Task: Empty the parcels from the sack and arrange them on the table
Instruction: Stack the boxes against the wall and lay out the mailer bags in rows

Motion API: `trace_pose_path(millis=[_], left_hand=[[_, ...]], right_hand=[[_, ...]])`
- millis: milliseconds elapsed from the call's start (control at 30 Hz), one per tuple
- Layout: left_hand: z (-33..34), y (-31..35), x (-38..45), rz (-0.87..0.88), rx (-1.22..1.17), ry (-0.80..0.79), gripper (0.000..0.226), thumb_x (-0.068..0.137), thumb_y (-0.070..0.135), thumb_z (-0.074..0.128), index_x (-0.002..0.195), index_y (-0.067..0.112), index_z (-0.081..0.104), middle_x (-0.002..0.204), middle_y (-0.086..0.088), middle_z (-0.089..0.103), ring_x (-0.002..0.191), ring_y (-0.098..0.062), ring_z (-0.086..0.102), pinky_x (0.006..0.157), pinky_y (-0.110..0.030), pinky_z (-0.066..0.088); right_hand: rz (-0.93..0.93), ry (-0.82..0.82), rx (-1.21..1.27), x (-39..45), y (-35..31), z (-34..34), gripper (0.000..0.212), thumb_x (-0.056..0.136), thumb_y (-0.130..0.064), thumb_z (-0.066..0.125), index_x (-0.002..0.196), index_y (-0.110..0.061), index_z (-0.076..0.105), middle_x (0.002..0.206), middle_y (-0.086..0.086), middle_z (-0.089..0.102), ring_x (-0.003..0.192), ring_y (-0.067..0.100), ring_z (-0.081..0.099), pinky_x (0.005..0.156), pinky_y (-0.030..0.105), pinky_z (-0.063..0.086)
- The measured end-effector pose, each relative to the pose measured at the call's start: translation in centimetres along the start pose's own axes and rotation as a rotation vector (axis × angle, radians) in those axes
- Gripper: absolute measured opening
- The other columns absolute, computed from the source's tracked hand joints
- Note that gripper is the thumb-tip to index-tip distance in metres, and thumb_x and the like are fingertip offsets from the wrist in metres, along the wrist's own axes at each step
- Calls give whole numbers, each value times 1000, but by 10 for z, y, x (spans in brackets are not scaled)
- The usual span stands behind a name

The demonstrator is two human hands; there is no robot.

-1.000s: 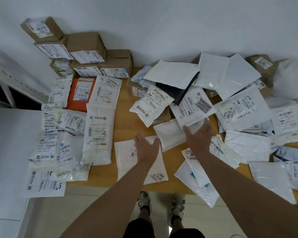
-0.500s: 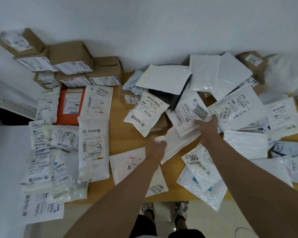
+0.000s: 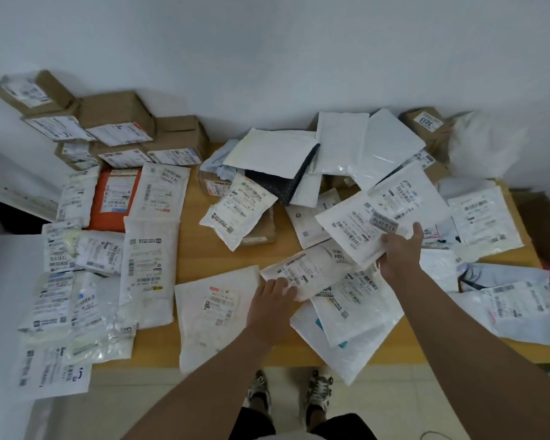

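1. Over the bench point(image 3: 197, 252), head view: the left hand point(image 3: 272, 301) has its grip closed on the near end of a white labelled parcel point(image 3: 311, 268).
2. The right hand point(image 3: 400, 252) grips a second white parcel point(image 3: 356, 227), thumb on top.
3. More parcels lie in rows at left, beside stacked cardboard boxes point(image 3: 118, 128).

Boxes point(image 3: 115, 128) stacked back left, ordered parcels point(image 3: 150, 249) before them (flat), loose heap point(image 3: 346, 173) right, on the table point(image 3: 188, 249)
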State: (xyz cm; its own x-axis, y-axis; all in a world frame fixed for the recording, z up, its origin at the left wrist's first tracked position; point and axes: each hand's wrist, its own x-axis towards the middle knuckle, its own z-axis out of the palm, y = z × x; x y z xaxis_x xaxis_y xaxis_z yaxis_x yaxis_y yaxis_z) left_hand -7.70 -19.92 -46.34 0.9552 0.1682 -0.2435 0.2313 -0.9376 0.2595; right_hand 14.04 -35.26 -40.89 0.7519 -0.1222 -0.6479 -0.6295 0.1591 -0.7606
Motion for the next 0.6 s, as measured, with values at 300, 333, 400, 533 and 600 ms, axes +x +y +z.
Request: trace_pose_path(millis=[300, 333, 400, 533, 600], left_hand=[[-7, 39, 13, -271, 19, -10, 42, 92, 38, 45, 128, 20, 54, 135, -2, 46, 124, -20, 43, 104, -34, 34], [-10, 41, 15, -288, -17, 45, 39, 91, 36, 46, 126, 20, 57, 133, -2, 48, 122, -20, 44, 103, -33, 35], [-19, 40, 19, -323, -90, 191, 36, 88, 30, 49, 119, 17, 60, 124, -4, 52, 114, -23, 47, 96, -34, 39], [-44, 15, 23, -481, -246, 487, 42, 81, 20, 62, 120, 7, 53, 123, -15, 49, 111, -35, 47, 94, -46, 42], [-64, -2, 29, -594, -368, 533, 53, 85, 26, 62, 133, 12, 44, 136, -16, 40, 122, -35, 38, 104, -49, 32]], right_hand=[[-241, 404, -794, 14, 7, -55, 76, 93, -20, 58, 154, -18, 13, 153, 22, 23, 135, 42, 34, 106, 56, 35], [-322, 396, -909, 12, 12, -55, 79, 90, -23, 60, 154, -15, 14, 157, 21, 18, 141, 42, 25, 111, 58, 29], [-533, 280, -1070, 7, 22, -51, 78, 87, -29, 58, 151, -12, 18, 158, 21, 16, 145, 40, 17, 113, 60, 22], [-815, -121, -1271, -10, 44, -13, 64, 83, -38, 48, 139, -9, 35, 145, 23, 38, 137, 42, 34, 108, 62, 31], [-804, -318, -1250, -20, 50, 17, 69, 83, -45, 43, 140, -6, 39, 142, 22, 42, 134, 40, 38, 106, 58, 36]])
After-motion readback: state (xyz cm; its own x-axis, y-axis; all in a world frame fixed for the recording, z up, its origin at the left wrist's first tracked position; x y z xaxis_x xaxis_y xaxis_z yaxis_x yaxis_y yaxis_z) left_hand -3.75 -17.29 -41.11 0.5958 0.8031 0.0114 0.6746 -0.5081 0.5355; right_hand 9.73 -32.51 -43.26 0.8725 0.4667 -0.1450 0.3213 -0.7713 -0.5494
